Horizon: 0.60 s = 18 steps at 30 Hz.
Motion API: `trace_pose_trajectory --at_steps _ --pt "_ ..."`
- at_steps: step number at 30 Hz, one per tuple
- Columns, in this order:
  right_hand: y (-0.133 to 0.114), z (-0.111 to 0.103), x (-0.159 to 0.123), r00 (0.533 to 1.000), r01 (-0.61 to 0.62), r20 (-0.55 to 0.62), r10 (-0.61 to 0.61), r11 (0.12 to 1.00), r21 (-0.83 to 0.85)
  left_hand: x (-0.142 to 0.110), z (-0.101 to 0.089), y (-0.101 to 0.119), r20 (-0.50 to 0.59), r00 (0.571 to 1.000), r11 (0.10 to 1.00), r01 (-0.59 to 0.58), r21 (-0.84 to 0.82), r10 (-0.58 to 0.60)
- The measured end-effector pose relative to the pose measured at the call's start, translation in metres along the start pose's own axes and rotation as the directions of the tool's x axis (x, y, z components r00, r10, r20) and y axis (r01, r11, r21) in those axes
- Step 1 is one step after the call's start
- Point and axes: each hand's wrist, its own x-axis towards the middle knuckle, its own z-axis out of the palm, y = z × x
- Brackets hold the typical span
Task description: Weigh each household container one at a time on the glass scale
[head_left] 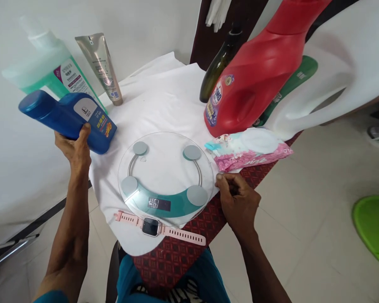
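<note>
My left hand [74, 147] is wrapped around a blue plastic bottle [78, 111], tilted with its cap toward the upper left. It overlaps a pump bottle of green liquid [63, 69] behind it. A round glass bathroom scale [164, 204] lies on the white cloth, its small display lit with digits too blurred to read surely. Beside the scale's right edge, my right hand [240, 200] has its fingers curled, thumb and forefinger together; whether they pinch anything is hidden. A smartwatch with a pink strap [150, 226] stretches along the scale's near edge.
A silver tube [102, 69] stands at the back left. To the right are a dark glass bottle [219, 63], a red detergent bottle [255, 78], a large white jug [331, 63] and a pink wipes pack [249, 149]. A green round object [375, 227] is low at the right.
</note>
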Motion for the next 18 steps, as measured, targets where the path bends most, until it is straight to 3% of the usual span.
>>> trace_pose_trajectory --at_steps 9,15,18 --pt "-0.002 -0.001 0.0 1.0 0.019 -0.009 -0.019 1.0 -0.006 0.028 0.017 -0.028 0.09 0.993 0.997 -0.082 0.018 0.08" --pt "0.0 -0.002 0.0 1.0 0.01 -0.002 -0.01 1.0 0.003 0.049 0.025 -0.041 0.057 0.993 0.985 -0.113 0.131 0.106" --pt "0.0 -0.002 0.0 1.0 0.022 -0.004 -0.022 1.0 0.019 0.05 0.026 -0.036 0.079 0.99 0.949 -0.134 0.286 0.116"
